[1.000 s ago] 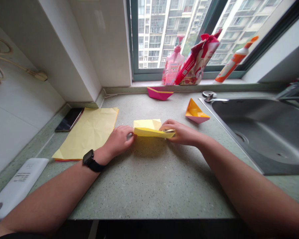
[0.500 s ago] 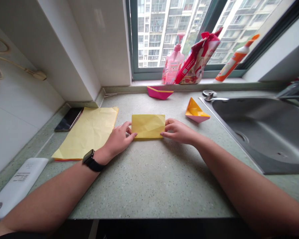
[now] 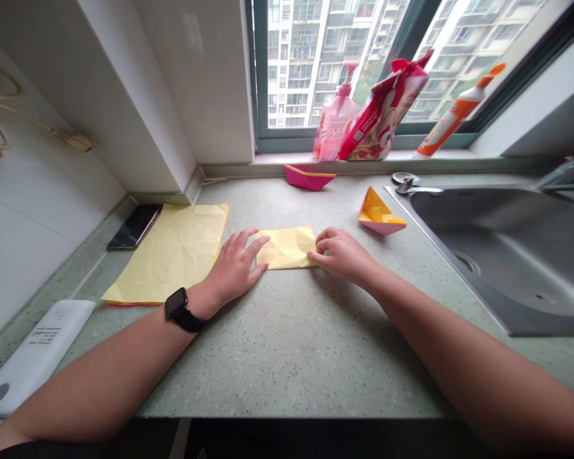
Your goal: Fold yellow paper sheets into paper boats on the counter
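A folded sheet of yellow paper (image 3: 287,247) lies on the counter as a small rectangle, pale side up. My left hand (image 3: 232,264) rests at its left edge, fingers apart, with the fingertips touching the paper. At the opposite edge my right hand (image 3: 342,256) pinches the paper between thumb and fingers. Beyond it sits a pink folded paper boat (image 3: 309,178). Another paper boat (image 3: 381,213), orange inside and pink outside, stands to the right near the sink. A stack of yellow paper sheets (image 3: 172,252) is left of my left hand.
A phone (image 3: 134,227) lies beside the stack, and a white oblong device (image 3: 38,357) is at the near left. The steel sink (image 3: 502,325) takes up the right side. On the windowsill stand a pink pump bottle (image 3: 335,124), a red bag (image 3: 387,111) and an orange-white bottle (image 3: 454,118).
The folded paper showed a darker yellow face before; now a paler, creased face is up and it lies flatter. My left hand has loosened from a pinch to spread fingers.
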A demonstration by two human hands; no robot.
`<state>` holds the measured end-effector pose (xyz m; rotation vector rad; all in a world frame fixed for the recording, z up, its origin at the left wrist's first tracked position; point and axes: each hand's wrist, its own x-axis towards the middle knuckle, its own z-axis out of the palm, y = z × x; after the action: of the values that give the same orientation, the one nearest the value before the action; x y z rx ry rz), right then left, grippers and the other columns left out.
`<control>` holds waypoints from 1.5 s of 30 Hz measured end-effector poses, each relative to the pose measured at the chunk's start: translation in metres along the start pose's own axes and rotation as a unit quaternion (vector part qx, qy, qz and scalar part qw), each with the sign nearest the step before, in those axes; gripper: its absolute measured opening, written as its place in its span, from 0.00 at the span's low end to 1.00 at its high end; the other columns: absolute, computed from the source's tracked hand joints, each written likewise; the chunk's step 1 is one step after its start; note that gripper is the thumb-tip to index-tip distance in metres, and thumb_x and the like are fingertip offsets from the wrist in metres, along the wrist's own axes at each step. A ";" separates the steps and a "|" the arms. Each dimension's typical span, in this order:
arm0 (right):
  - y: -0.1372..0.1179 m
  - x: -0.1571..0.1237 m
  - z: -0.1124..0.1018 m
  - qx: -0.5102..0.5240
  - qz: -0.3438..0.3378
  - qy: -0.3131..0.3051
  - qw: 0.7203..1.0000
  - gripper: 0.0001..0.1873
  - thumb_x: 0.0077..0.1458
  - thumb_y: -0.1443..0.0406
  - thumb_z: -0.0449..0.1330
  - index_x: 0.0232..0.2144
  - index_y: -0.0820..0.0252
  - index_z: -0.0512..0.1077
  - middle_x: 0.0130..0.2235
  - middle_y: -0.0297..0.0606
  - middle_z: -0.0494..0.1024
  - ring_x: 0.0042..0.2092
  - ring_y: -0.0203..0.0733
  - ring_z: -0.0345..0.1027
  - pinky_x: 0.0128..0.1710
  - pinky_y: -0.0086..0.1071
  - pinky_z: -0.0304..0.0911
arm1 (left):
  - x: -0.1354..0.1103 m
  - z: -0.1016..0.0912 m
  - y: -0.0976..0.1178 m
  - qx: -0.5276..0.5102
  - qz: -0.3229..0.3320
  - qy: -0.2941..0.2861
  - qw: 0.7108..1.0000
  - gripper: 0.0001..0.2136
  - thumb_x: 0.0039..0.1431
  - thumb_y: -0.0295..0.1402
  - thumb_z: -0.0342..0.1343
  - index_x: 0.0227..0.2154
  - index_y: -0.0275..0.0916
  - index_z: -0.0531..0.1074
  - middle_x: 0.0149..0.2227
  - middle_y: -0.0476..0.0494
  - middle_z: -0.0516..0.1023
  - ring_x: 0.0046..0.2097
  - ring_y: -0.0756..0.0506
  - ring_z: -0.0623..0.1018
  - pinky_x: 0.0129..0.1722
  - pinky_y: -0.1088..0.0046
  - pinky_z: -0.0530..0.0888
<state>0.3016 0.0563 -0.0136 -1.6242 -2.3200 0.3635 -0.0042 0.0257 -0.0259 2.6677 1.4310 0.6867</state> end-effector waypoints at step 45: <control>0.006 -0.003 -0.003 -0.006 -0.212 0.004 0.977 0.11 0.72 0.63 0.65 0.47 0.46 0.88 0.51 0.38 0.87 0.50 0.46 0.79 0.56 0.44 0.71 | -0.001 -0.002 0.012 -0.039 0.116 -0.139 0.983 0.22 0.76 0.53 0.56 0.62 0.48 0.80 0.64 0.33 0.77 0.69 0.28 0.72 0.72 0.40 0.66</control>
<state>0.3092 0.0555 -0.0132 -1.0853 -2.5794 0.2446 0.0042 0.0171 -0.0219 2.7579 1.0170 0.3519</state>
